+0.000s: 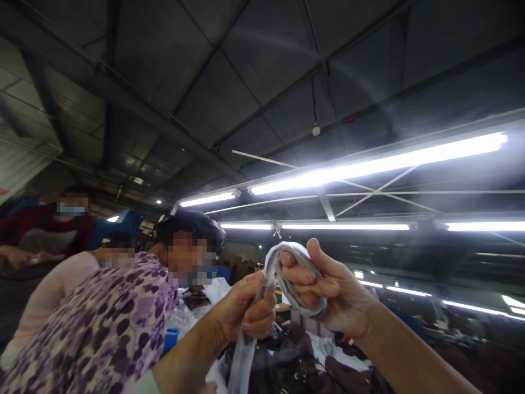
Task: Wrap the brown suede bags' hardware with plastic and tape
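Lower centre of the frame, the left hand (233, 311) pinches the pale strip (241, 364), looped around the right hand's (344, 293) half-curled fingers; even tension should keep it neat.

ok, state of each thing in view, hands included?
Left hand: closed, fingers and thumb pinching the pale strip.
Right hand: fingers curled at the coil, thumb raised.
Pale strip: looped at the right hand, loose length hanging below the left.
Long tube light: lit.
Hanging bulb: looks unlit.
Dark brown material: heaped.
Co-worker in patterned top: leaning forward.
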The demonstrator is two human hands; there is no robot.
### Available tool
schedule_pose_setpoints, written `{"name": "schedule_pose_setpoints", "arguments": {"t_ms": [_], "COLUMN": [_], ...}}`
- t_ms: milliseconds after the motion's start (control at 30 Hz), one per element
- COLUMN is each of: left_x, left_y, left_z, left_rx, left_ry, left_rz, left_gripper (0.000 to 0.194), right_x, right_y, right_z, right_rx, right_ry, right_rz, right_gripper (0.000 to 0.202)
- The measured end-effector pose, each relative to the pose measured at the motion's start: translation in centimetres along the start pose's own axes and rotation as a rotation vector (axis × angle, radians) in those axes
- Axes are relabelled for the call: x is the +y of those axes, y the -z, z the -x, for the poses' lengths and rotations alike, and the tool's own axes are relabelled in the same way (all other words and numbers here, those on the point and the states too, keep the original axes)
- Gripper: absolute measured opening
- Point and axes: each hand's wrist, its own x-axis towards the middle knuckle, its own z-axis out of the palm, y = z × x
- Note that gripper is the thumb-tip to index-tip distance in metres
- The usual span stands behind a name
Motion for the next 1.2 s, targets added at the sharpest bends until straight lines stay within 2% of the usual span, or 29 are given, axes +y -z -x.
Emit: {"name": "schedule_pose_setpoints", "arguments": {"t_ms": [100, 167, 267, 333, 400, 467, 533, 567, 633, 700, 767, 800, 867, 1000, 1200], "left_x": [-1.3, -1.6, -1.6, -1.5, -1.4, -1.3, -1.0, -0.8, -0.3, 0.2, 0.3, 0.3, -0.2, -2.4, -5.6], "left_y": [-0.4, -1.1, -2.1, -2.3, -2.1, -1.8, -1.7, -1.8, -2.2, -2.7, -3.1, -3.1, -2.9, -2.1, -1.9], "left_z": [-0.4, -0.5, -0.5, -0.5, -0.4, -0.3, 0.0, 0.1, 0.1, -0.2, -0.6, -0.7, -0.9, -0.3, 1.2], "left_rx": [0.102, 0.257, 0.555, 0.689, 0.752, 0.751, 0.727, 0.726, 0.722, 0.661, 0.569, 0.533, 0.502, 0.527, 0.528], "left_ry": [-0.018, -0.094, -0.279, -0.369, -0.424, -0.483, -0.513, -0.496, -0.377, -0.193, -0.025, 0.030, 0.086, 0.142, 0.262], "left_rz": [-0.036, -0.168, -0.656, -0.999, -1.304, -1.588, -1.737, -1.726, -1.537, -1.176, -0.748, -0.565, -0.340, -0.271, -0.353], "left_gripper": [0.044, 0.039, 0.033, 0.038, 0.036, 0.032, 0.024, 0.021, 0.023, 0.024, 0.018, 0.017, 0.027, 0.037, 0.029], "right_x": [0.2, -0.2, -0.9, -1.2, -1.2, -1.2, -1.0, -0.9, -0.8, -0.6, -0.3, -0.2, 0.2, 0.7, 1.3], "right_y": [0.2, 0.2, 0.0, -0.1, -0.1, 0.0, 0.4, 0.6, 1.0, 1.1, 0.8, 0.5, 0.0, -0.2, 1.1], "right_z": [0.0, 0.1, 0.3, 0.3, 0.4, 0.5, 0.6, 0.8, 0.9, 1.0, 0.8, 0.7, 0.3, -0.1, 0.5], "right_rx": [0.075, 0.137, 0.215, 0.248, 0.263, 0.270, 0.292, 0.309, 0.345, 0.384, 0.428, 0.458, 0.539, 0.690, 0.853], "right_ry": [0.043, 0.038, 0.058, 0.073, 0.070, 0.051, 0.041, 0.038, 0.046, 0.071, 0.130, 0.170, 0.269, 0.445, 0.463], "right_rz": [-0.056, -0.085, -0.117, -0.137, -0.149, -0.138, -0.119, -0.113, -0.119, -0.145, -0.165, -0.165, -0.144, -0.075, -0.020], "right_gripper": [0.025, 0.026, 0.037, 0.042, 0.044, 0.045, 0.047, 0.048, 0.047, 0.047, 0.050, 0.052, 0.050, 0.037, 0.030]}}
